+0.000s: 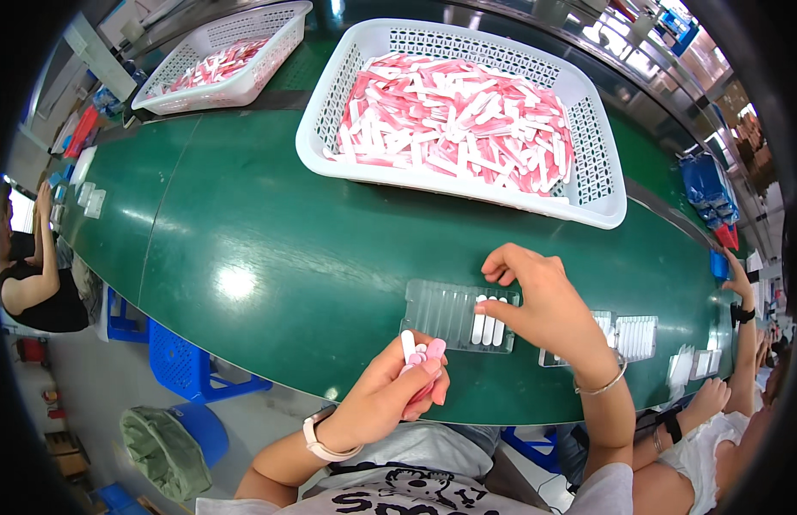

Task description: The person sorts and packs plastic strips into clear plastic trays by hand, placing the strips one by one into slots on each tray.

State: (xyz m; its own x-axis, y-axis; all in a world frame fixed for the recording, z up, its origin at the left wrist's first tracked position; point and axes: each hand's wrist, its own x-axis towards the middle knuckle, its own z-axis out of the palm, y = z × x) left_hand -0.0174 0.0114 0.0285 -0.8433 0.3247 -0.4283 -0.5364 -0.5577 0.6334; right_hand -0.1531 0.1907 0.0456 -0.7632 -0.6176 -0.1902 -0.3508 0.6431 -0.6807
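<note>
My left hand point(397, 378) is closed around a bunch of slim pink and white plastic sticks point(434, 349), their rounded ends poking up past the thumb. Right of it, a clear ribbed plastic tray point(441, 311) lies on the green table. Several white sticks point(488, 330) sit side by side in its right-hand slots, and the slots to their left hold nothing. Over the tray's right end is my right hand point(544, 300), thumb and forefinger apart with no stick visible between them. Its thumb tip is at the top of the white sticks; whether it touches them I cannot tell.
A large white perforated basket point(330, 154) heaped with pink and white sticks stands beyond the tray. A second such basket point(270, 73) is at the far left. Filled clear trays point(636, 336) lie right of my right hand. Other people sit at both table ends.
</note>
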